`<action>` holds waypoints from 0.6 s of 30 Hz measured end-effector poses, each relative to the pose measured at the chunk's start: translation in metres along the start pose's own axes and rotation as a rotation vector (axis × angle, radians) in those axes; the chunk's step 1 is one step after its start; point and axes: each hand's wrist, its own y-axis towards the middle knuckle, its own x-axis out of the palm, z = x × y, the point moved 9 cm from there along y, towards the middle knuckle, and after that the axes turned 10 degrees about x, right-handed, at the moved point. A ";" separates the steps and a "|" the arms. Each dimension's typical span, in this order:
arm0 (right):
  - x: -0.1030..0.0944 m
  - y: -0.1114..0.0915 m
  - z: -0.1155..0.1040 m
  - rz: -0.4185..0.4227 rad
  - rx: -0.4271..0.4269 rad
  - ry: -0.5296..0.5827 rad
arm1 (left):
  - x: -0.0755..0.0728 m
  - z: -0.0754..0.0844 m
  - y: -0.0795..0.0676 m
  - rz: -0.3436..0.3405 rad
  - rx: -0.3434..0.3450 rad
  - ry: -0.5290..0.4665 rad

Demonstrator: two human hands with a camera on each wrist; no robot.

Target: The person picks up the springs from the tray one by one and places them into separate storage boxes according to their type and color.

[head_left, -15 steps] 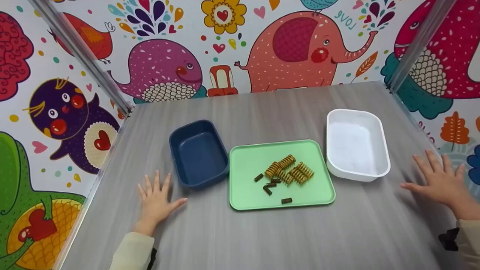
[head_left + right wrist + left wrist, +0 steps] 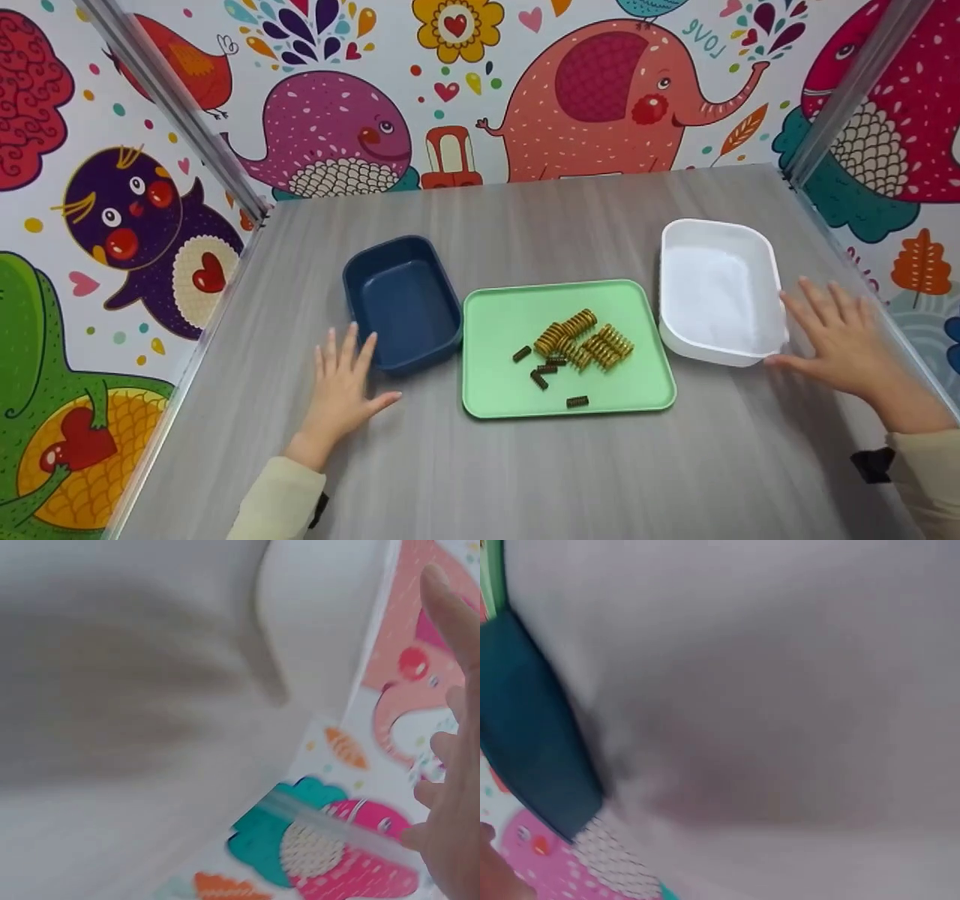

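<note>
My left hand (image 2: 341,394) is spread near the front left corner of a dark blue bin (image 2: 401,304), fingers straight and holding nothing. In the left wrist view the bin's side (image 2: 536,727) shows, with a bit of hand at the lower left edge. My right hand (image 2: 844,345), fingers spread, is beside the right wall of a white bin (image 2: 720,292); whether it touches cannot be told. Between the bins lies a green tray (image 2: 495,394) bearing several gold springs (image 2: 577,322) and several small dark springs (image 2: 577,402).
The grey table (image 2: 525,480) carries the bins and tray. Metal corner posts (image 2: 180,112) stand at the back left and back right. Walls with cartoon animals, such as an elephant (image 2: 600,142), enclose the table on three sides.
Both hands have moved inward: the left one to the right toward the blue bin, the right one to the left toward the white bin. The view has shifted slightly.
</note>
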 end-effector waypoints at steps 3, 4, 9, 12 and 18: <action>-0.003 0.005 -0.023 0.018 -0.098 0.027 | -0.001 0.022 0.008 -0.002 0.078 0.006; -0.003 0.006 -0.030 0.021 -0.125 0.028 | 0.000 0.030 0.011 -0.005 0.106 0.008; 0.000 0.014 -0.066 0.044 -0.236 0.016 | 0.007 0.070 0.020 -0.034 0.231 0.005; 0.003 0.016 -0.087 0.062 -0.310 0.017 | 0.014 0.092 0.023 -0.051 0.306 0.006; 0.016 0.023 -0.125 0.060 -0.433 -0.002 | 0.032 0.123 0.027 -0.084 0.443 0.005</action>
